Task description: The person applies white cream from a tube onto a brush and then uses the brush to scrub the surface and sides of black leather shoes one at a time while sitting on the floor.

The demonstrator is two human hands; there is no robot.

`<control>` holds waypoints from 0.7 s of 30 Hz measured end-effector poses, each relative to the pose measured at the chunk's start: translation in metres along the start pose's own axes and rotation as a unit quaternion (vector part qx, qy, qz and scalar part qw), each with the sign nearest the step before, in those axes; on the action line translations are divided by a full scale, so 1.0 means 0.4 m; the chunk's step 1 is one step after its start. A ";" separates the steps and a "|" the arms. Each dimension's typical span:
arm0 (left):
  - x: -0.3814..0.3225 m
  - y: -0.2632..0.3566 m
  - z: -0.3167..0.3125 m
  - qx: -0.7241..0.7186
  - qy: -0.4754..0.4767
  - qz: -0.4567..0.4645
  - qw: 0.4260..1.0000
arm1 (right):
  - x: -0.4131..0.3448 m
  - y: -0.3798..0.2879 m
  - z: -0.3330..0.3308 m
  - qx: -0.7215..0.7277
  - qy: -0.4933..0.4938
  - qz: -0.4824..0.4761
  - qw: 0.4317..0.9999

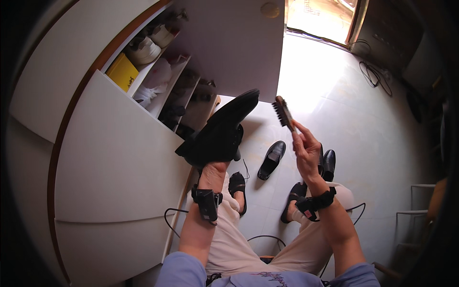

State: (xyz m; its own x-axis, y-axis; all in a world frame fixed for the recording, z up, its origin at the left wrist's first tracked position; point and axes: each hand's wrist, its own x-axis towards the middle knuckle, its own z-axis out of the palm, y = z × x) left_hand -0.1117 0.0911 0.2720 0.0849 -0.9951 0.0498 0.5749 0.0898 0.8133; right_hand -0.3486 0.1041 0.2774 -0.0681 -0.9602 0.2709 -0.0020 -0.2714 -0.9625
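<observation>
My left hand holds up a black ankle-high shoe, toe pointing up and to the right. Most of that hand is hidden by the shoe; only the heel of the palm and the wrist show. In my right hand is a shoe brush, gripped at the lower end of its handle, with dark bristles facing left toward the shoe. A gap separates brush and shoe. Below, a single black leather loafer lies on the floor between my feet. A pair of black leather shoes is partly hidden behind my right hand.
At left, an open shoe cabinet holds white sneakers, a yellow box and plastic bags. Its door stands out beyond the raised shoe. A cable lies near the bright doorway. Metal-legged furniture is at right.
</observation>
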 end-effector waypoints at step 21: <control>-0.031 -0.060 0.073 -0.227 -0.114 -0.172 0.952 | -0.008 -0.059 0.028 -0.342 -0.024 -0.300 0.890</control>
State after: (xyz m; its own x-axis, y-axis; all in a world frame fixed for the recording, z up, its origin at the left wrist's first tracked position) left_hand -0.1504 0.1001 0.2690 -0.3209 -0.9471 -0.0066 0.8332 -0.2856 0.4735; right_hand -0.3373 0.1126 0.2995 0.1934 -0.6616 0.7245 -0.6318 -0.6490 -0.4239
